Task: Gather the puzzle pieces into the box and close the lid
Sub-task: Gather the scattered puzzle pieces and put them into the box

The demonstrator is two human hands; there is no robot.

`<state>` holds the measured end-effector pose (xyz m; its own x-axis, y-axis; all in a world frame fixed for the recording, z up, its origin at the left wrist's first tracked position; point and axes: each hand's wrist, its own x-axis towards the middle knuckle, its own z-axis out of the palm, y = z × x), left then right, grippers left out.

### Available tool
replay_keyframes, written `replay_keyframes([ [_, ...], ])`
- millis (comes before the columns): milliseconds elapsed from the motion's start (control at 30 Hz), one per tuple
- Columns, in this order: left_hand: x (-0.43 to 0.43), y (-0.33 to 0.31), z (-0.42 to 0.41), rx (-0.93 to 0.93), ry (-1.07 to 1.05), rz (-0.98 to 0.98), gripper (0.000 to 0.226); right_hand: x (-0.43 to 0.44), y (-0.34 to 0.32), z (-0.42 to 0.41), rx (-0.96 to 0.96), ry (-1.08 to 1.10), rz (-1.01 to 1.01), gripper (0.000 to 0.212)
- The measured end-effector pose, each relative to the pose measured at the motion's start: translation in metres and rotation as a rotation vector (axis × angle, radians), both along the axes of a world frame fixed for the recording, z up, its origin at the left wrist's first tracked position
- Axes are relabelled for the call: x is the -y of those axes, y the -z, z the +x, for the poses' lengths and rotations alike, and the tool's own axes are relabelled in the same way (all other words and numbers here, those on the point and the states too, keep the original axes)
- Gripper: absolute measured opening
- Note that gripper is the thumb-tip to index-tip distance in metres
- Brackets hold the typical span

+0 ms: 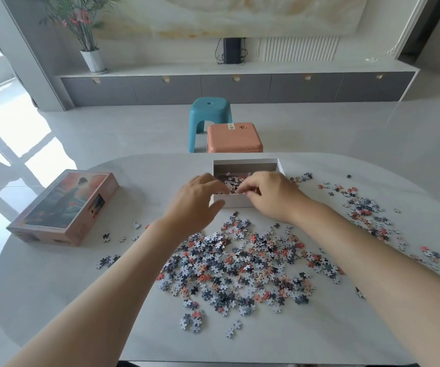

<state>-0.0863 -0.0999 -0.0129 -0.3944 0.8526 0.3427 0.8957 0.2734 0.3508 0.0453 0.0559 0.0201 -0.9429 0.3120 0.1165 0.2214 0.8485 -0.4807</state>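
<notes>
Up at the far middle of the pale grey oval bench (55, 287) we've got the open white cardboard box (245, 165), with both hands over its near edge. Our left hand (196, 197) hovers at the left corner, fingers loose and spread, holding nothing. Our right hand (269, 193) is over the inside, fingers bunched; can't tell if anything's pinched in there. A few pieces lie in the box, but the big heap of grey, white and coral puzzle pieces (240, 263) sits toward us, behind both wrists, with more off to the right. The pink picture-printed lid (65, 207) lies well apart on the left, long axis running diagonally away from us.
</notes>
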Motion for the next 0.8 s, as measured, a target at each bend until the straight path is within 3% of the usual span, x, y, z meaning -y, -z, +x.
replay_keyframes([
  [67,0.016,0.001,0.007,0.098,0.027,-0.176,0.029,0.016,0.007,0.008,0.178,-0.063,-0.012,0.028],
  [200,0.035,0.011,0.019,0.041,0.031,-0.478,0.077,0.034,0.031,0.018,0.474,-0.121,0.16,0.072],
  [267,0.04,0.015,0.023,0.031,0.037,-0.473,0.071,0.036,0.034,0.021,0.436,-0.108,0.124,0.068],
  [367,0.043,0.019,0.024,0.05,0.052,-0.369,0.042,0.037,0.031,0.023,0.344,-0.08,0.113,0.045],
  [433,0.046,0.018,0.024,0.044,0.034,-0.349,0.036,0.039,0.029,0.025,0.337,-0.051,0.106,0.055],
  [533,0.05,0.017,0.022,-0.076,-0.058,-0.411,0.055,0.043,0.032,0.024,0.44,-0.015,0.117,0.081],
  [600,0.054,0.016,0.02,-0.058,-0.089,-0.46,0.059,0.047,0.037,0.021,0.439,0.015,0.147,0.069],
  [800,0.049,0.015,0.019,0.082,-0.062,-0.364,0.03,0.053,0.037,0.009,0.307,0.045,0.055,0.026],
])
